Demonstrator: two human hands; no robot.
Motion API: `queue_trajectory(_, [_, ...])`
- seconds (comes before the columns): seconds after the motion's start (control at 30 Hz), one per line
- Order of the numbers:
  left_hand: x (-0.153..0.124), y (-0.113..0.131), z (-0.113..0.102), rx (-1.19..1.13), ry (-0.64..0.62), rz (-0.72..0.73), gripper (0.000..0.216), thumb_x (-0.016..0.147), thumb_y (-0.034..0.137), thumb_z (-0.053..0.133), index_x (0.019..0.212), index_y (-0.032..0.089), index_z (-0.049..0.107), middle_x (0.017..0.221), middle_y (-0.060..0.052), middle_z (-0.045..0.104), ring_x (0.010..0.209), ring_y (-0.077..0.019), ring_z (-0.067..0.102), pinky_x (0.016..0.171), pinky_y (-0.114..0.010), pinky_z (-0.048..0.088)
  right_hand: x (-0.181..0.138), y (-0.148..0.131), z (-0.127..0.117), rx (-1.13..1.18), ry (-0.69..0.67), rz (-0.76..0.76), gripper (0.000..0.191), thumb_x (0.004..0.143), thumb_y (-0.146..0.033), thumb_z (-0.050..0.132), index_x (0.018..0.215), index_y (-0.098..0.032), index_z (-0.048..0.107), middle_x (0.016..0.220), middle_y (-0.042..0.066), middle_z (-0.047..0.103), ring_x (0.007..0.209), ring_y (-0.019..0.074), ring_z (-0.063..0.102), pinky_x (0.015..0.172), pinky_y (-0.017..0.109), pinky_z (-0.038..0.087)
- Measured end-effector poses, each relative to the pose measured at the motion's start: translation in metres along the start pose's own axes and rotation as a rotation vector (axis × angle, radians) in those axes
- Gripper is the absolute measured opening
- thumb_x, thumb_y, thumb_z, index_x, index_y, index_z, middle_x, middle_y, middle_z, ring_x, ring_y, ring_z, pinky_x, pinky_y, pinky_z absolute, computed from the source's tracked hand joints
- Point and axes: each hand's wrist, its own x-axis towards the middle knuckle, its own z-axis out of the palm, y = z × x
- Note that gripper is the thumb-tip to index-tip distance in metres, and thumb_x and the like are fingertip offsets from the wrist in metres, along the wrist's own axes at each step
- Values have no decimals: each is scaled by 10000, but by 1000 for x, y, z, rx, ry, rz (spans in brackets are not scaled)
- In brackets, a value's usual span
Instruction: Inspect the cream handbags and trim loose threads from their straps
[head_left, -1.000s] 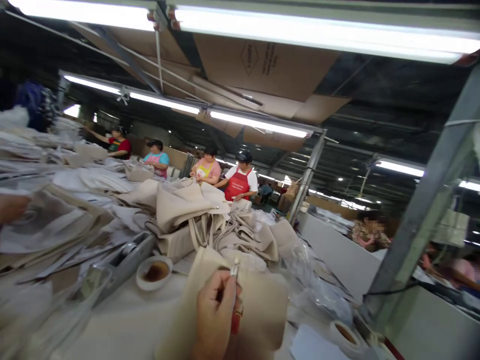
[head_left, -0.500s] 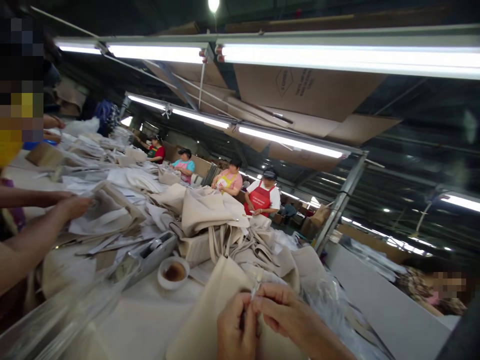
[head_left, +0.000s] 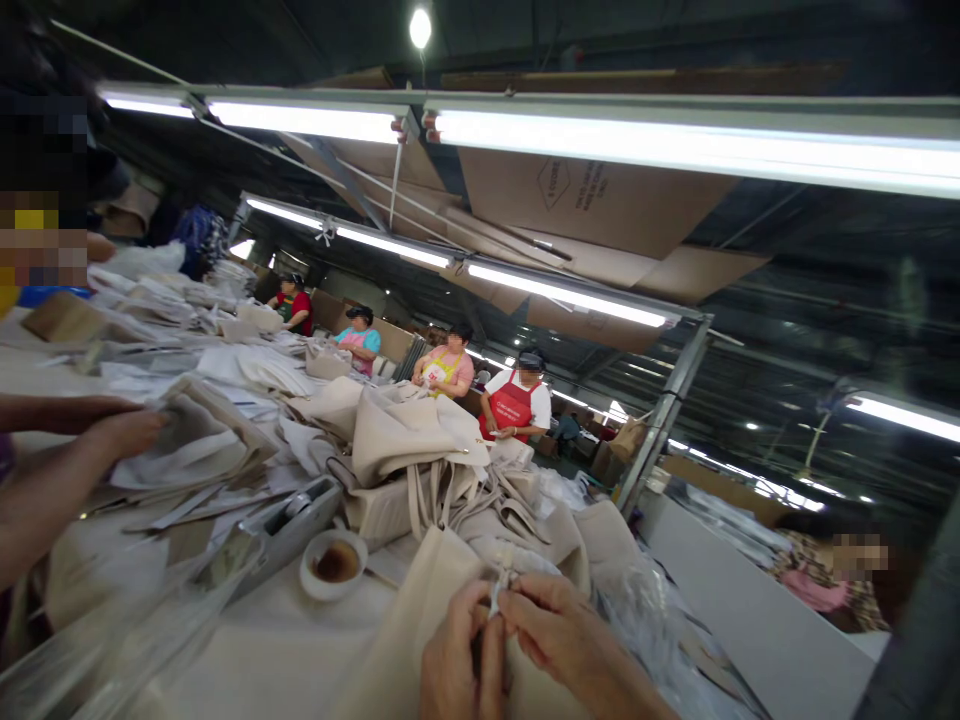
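overhead cardboard panel — outlined diamond mark with lettering too small to read surely | beside the diamond: short printed lines, one apparently "MADE IN CHINA", the others unclear | red apron — pale lettering on the chest, illegible | yellow-trimmed apron: small red print, unreadable

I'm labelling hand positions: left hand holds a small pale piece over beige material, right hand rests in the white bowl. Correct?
No: the head view shows the right hand at the small pale piece too, not the white bowl. The left hand holds that piece over beige material.
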Motion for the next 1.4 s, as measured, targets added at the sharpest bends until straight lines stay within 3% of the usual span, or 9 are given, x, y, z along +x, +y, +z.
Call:
queue_trajectory(0.1, [2, 7, -3, -1, -26, 21, 276, 839, 443, 695, 1003, 227, 749, 860, -112, 745, 786, -231, 666, 809, -283, 506, 0, 2, 0, 15, 18, -14, 354, 807, -420, 542, 518, -232, 465, 425, -57, 383, 406, 93, 303, 446, 279, 201])
queue_trajectory(0.27, [14, 25, -8, -392, -171, -323, 397, 766, 539, 740, 863, 156, 702, 548, 11, 568, 399, -94, 457, 416, -204, 378, -5, 2, -4, 76, -63, -18, 349, 744, -507, 511, 560, -213, 541, 404, -69, 385, 354, 67, 258, 405, 256, 174])
queue_trajectory(0.4, [17, 31, -12, -516, -189, -422, 436, 689, 522, 810, 803, 127, 668, 520, 17, 577, 351, -42, 379, 378, -169, 299, -3, 10, 5, 190, -95, -15, 406, 717, -572, 545, 557, -199, 541, 396, -76, 402, 322, 44, 250, 378, 237, 154])
queue_trajectory(0.57, [14, 30, -10, -537, -166, -373, 479, 709, 563, 792, 906, 170, 603, 493, 48, 568, 345, -48, 374, 372, -158, 315, 10, 31, 30, 426, 127, -15, 512, 635, -656, 686, 798, -170, 683, 418, -78, 479, 319, 54, 291, 356, 220, 186])
queue_trajectory(0.8, [16, 27, -9, -528, -143, -409, 550, 699, 562, 801, 888, 249, 390, 487, 82, 581, 314, -38, 341, 352, -134, 294, 10, 35, 39, 562, 388, -30, 484, 517, -558, 842, 821, -197, 733, 656, 16, 688, 677, 205, 640, 557, 270, 491])
queue_trajectory(0.93, [13, 19, -8, -533, -117, -388, 569, 690, 572, 810, 883, 254, 379, 498, 81, 587, 318, -48, 374, 353, -142, 307, 7, 27, 40, 723, 297, -41, 437, 482, -454, 883, 788, -192, 715, 635, 11, 694, 560, 150, 596, 505, 237, 469])
queue_trajectory(1.1, [12, 13, -8, -581, -158, -383, 576, 703, 585, 808, 864, 253, 366, 482, 87, 576, 317, -47, 388, 342, -134, 295, 0, 20, 34, 1007, 81, 23, 356, 516, -299, 842, 805, -176, 675, 430, -74, 535, 306, 6, 231, 321, 144, 136])
queue_trajectory(1.23, [15, 4, -11, -658, -279, -454, 591, 681, 577, 829, 860, 243, 375, 528, 55, 632, 309, -56, 433, 347, -140, 294, -7, 13, 26, 1107, -125, -23, 341, 583, -384, 869, 761, -151, 694, 427, -94, 452, 333, -10, 224, 337, 127, 140])
queue_trajectory(1.4, [22, -8, -15, -785, -370, -615, 633, 557, 553, 909, 818, 225, 436, 489, 61, 594, 276, -49, 378, 315, -143, 225, -9, 9, 30, 1013, -132, -62, 442, 621, -536, 882, 696, -159, 665, 436, -68, 473, 356, 13, 314, 369, 145, 221])
